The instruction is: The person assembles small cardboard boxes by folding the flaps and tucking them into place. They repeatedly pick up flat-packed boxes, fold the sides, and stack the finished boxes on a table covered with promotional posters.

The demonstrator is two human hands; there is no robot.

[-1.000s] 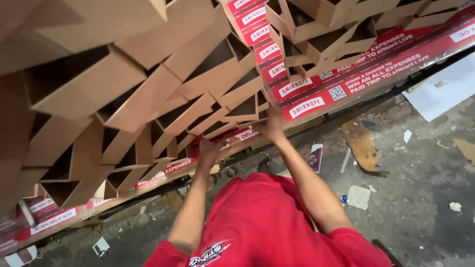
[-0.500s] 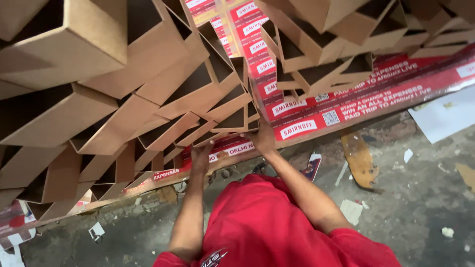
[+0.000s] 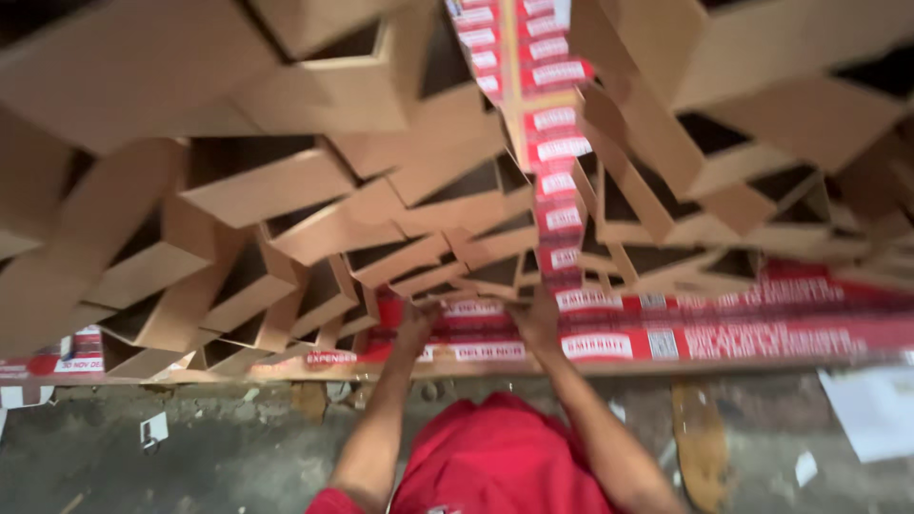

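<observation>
Both hands, left hand [image 3: 416, 324] and right hand [image 3: 539, 319], press against the cardboard stack [image 3: 447, 276]; whether the fingers are grasping cannot be told.

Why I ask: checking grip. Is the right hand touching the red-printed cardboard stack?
Touching. The head view shows the right hand pressed against the stack's red-printed edge, no gap visible.

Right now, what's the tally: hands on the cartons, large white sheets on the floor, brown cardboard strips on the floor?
Hands on the red-printed cartons: 2, left hand and right hand
Large white sheet: 1
Brown cardboard strip: 1
Total: 4
</observation>
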